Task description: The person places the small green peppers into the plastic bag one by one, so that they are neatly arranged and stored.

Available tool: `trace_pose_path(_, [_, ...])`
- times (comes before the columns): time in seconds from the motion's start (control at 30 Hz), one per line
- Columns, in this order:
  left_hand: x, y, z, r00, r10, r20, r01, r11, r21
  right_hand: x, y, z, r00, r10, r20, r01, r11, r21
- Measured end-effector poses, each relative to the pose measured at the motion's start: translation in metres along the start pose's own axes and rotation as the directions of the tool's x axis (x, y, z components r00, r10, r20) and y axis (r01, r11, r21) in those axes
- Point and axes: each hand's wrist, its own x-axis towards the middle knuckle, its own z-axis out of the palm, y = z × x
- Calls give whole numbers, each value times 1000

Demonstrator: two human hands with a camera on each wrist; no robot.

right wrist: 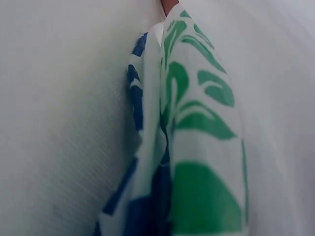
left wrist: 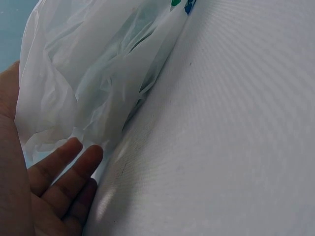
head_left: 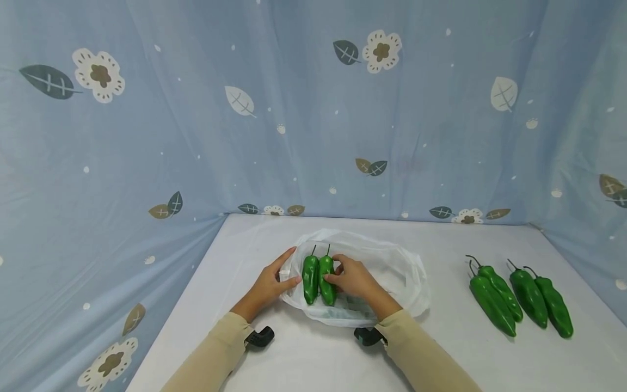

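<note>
A white plastic bag (head_left: 392, 261) lies on the table with its mouth spread wide. Two long green peppers, a left one (head_left: 310, 279) and a right one (head_left: 326, 279), lie side by side in its left part, stems pointing away. My right hand (head_left: 355, 277) pinches the right pepper, thumb on top of it. At the bag's left rim is my left hand (head_left: 268, 283), thumb over the edge near the left pepper. The left wrist view shows that hand's fingers (left wrist: 69, 182) loosely extended against the bag's outside. Green and blue print (right wrist: 202, 118) on the bag fills the right wrist view.
Several more green peppers lie in two pairs on the right of the white table (head_left: 455, 348), one pair (head_left: 495, 299) nearer the bag, the other (head_left: 541, 302) farther right. A blue patterned cloth (head_left: 313, 120) hangs around the table's back and sides.
</note>
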Motion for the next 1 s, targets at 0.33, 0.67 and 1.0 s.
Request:
trace_pose_path(0.33, [0, 2, -1, 1000, 1, 4, -1, 1000, -14, -3, -4, 7, 1000, -8, -17, 8, 1000, -10])
trace_pose_path(0.67, [-1, 4, -1, 1000, -5, 1, 5, 1000, 2, -2, -5, 9, 999, -26, -34, 26, 1000, -15])
trace_pose_path(1.0, [-1, 5, 0, 1000, -9, 0, 9, 1000, 16, -2, -3, 10, 1000, 15, 2, -15, 999, 37])
